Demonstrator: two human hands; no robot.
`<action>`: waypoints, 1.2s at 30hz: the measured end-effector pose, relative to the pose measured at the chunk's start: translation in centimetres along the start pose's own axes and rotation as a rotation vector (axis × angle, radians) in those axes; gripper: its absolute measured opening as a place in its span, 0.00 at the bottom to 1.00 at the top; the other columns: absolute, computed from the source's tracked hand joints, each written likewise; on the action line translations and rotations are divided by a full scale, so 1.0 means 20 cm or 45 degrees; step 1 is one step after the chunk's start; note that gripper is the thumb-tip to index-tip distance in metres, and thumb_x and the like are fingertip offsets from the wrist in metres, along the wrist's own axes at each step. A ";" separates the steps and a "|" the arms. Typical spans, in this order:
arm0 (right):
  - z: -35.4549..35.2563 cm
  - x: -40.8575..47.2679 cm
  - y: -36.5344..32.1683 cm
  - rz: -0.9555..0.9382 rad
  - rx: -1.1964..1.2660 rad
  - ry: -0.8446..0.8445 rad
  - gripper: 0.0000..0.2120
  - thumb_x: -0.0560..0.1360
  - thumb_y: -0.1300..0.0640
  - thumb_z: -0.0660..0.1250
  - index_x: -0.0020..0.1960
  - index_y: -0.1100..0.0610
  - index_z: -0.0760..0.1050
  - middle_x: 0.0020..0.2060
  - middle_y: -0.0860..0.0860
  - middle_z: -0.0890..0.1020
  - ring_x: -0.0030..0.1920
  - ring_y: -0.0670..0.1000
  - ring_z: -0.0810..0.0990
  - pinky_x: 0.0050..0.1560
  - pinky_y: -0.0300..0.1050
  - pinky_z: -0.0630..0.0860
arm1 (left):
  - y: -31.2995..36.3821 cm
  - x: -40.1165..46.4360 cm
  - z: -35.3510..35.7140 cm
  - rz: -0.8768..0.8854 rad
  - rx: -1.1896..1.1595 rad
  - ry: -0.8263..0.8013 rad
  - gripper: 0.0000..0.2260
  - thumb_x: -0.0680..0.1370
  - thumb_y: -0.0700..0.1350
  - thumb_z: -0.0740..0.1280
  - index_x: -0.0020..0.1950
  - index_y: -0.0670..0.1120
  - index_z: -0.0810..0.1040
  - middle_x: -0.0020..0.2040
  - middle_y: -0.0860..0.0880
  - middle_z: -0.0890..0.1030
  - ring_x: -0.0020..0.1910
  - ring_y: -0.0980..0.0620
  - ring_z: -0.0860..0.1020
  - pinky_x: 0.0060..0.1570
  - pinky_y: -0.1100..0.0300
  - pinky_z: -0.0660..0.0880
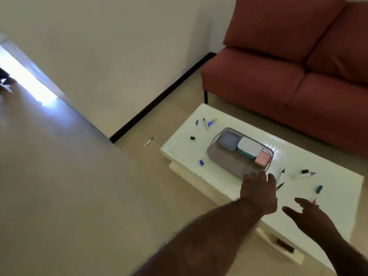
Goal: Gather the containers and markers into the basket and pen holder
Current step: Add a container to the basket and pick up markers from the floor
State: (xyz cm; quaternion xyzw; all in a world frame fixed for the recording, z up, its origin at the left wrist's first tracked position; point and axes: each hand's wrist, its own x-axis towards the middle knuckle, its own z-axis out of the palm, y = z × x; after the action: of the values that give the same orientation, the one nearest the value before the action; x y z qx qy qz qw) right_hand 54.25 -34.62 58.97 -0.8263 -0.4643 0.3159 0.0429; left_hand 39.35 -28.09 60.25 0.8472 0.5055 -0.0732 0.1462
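A grey basket (pixel 227 158) sits on the white table (pixel 185 150). Inside it lie three containers: a lilac one (pixel 228 141), a white and teal one (pixel 250 147) and a small pink one (pixel 262 158). Markers and loose caps are scattered on the table: a blue and yellow marker (pixel 212 122), a black-tipped marker (pixel 281 174), a white marker (pixel 301 175), a green cap (pixel 319 189). One marker (pixel 148 141) lies on the floor. My left hand (pixel 257 193) hovers open at the basket's near corner. My right hand (pixel 310 216) is open, low over the table. No pen holder is visible.
A red sofa (pixel 288 66) stands behind the table. The wall with a black skirting board (pixel 159 98) runs to the left. Beige floor spreads out to the left, with a bright doorway (pixel 25 76) at the far left.
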 end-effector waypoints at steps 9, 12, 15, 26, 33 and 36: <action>0.01 -0.05 -0.01 0.076 0.059 0.027 0.31 0.73 0.41 0.70 0.71 0.55 0.71 0.67 0.54 0.77 0.65 0.57 0.77 0.65 0.50 0.70 | -0.06 0.01 -0.05 0.063 0.015 0.084 0.31 0.76 0.55 0.66 0.74 0.42 0.62 0.72 0.37 0.67 0.66 0.36 0.69 0.63 0.42 0.66; 0.07 -0.08 -0.06 0.045 0.077 0.012 0.31 0.73 0.41 0.70 0.71 0.54 0.70 0.67 0.53 0.77 0.65 0.56 0.77 0.65 0.50 0.70 | -0.13 -0.04 -0.06 0.041 -0.005 0.102 0.30 0.76 0.54 0.67 0.73 0.42 0.63 0.71 0.38 0.67 0.66 0.37 0.70 0.63 0.42 0.66; 0.13 -0.09 -0.16 0.000 0.078 -0.042 0.31 0.74 0.41 0.70 0.72 0.54 0.69 0.68 0.54 0.76 0.66 0.56 0.76 0.64 0.50 0.70 | -0.25 -0.09 -0.09 -0.018 -0.026 0.119 0.31 0.76 0.54 0.67 0.74 0.42 0.62 0.72 0.38 0.67 0.67 0.36 0.69 0.65 0.42 0.66; 0.26 -0.06 -1.02 -0.303 -0.007 -0.033 0.30 0.76 0.43 0.68 0.73 0.55 0.68 0.70 0.54 0.73 0.68 0.56 0.73 0.67 0.48 0.69 | -1.15 -0.19 -0.25 -0.279 -0.074 0.127 0.32 0.78 0.57 0.61 0.77 0.44 0.58 0.75 0.40 0.64 0.69 0.40 0.68 0.67 0.46 0.65; 0.42 0.04 -1.72 -0.411 -0.098 0.013 0.30 0.77 0.43 0.67 0.75 0.52 0.65 0.72 0.50 0.71 0.71 0.52 0.70 0.70 0.46 0.66 | -1.93 -0.23 -0.30 -0.386 -0.106 0.092 0.33 0.78 0.60 0.59 0.78 0.46 0.57 0.76 0.44 0.64 0.72 0.43 0.67 0.68 0.47 0.64; 0.50 0.10 -1.97 -0.384 -0.101 -0.039 0.30 0.78 0.43 0.66 0.76 0.52 0.64 0.73 0.51 0.69 0.71 0.52 0.69 0.70 0.46 0.65 | -2.25 -0.28 -0.32 -0.425 -0.144 0.072 0.31 0.77 0.60 0.60 0.76 0.46 0.60 0.74 0.45 0.67 0.70 0.43 0.69 0.66 0.48 0.66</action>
State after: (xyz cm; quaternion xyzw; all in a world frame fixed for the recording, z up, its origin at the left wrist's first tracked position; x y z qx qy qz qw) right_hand 20.23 -13.05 64.46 -0.7432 -0.5960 0.2999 0.0500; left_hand -2.91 -10.59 60.04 0.7436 0.6464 -0.0440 0.1651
